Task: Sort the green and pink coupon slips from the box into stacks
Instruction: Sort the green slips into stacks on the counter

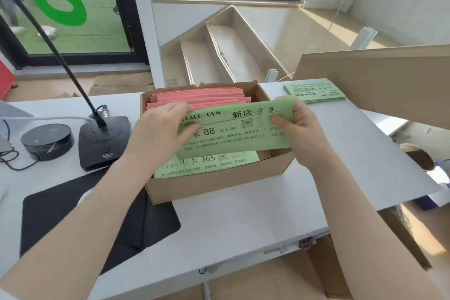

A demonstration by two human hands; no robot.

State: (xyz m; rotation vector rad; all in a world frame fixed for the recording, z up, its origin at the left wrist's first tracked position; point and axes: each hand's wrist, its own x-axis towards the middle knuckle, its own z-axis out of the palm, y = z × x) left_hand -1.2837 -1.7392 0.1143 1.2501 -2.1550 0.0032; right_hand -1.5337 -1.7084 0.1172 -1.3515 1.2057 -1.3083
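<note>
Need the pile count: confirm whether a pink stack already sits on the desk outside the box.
No: only a green stack lies on the desk; the pink slips are in the box.

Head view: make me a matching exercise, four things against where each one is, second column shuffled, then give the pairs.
Things:
1. pink slips
2. green slip marked 88
3. green stack
4. desk microphone

Places:
A. on the table to the right of the box, beyond it
B. left of the box, on the table
C. held over the box by the left hand and right hand
D. standing in the far part of the box

Pairs: 1-D, 2-C, 3-A, 4-B
</note>
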